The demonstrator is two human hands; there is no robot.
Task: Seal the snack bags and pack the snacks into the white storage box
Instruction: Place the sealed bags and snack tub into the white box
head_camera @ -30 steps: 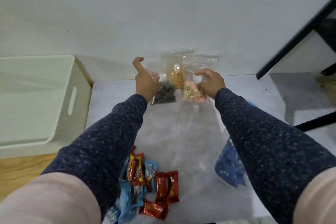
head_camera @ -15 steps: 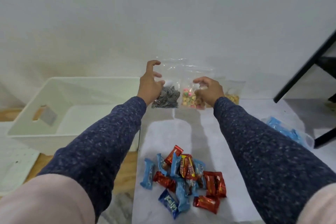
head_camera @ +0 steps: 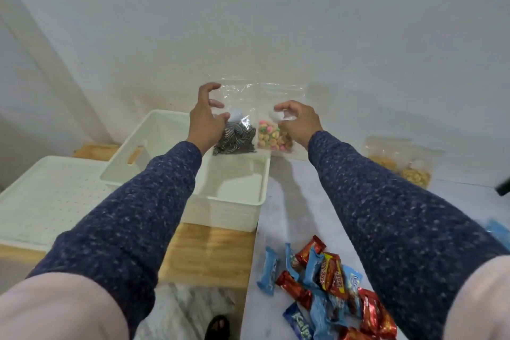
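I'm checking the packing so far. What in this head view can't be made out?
- Box floor: the left sleeve covers much of it.
- Zip seals of the dark bag and the colourful bag: clear plastic, too faint to judge.
- Wrapped bars: pile cut by the bottom edge.
- Blue packet: cut by the right edge.

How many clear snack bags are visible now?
3: a dark-snack bag in the left hand, a colourful-snack bag in the right hand, a peanut bag by the wall.
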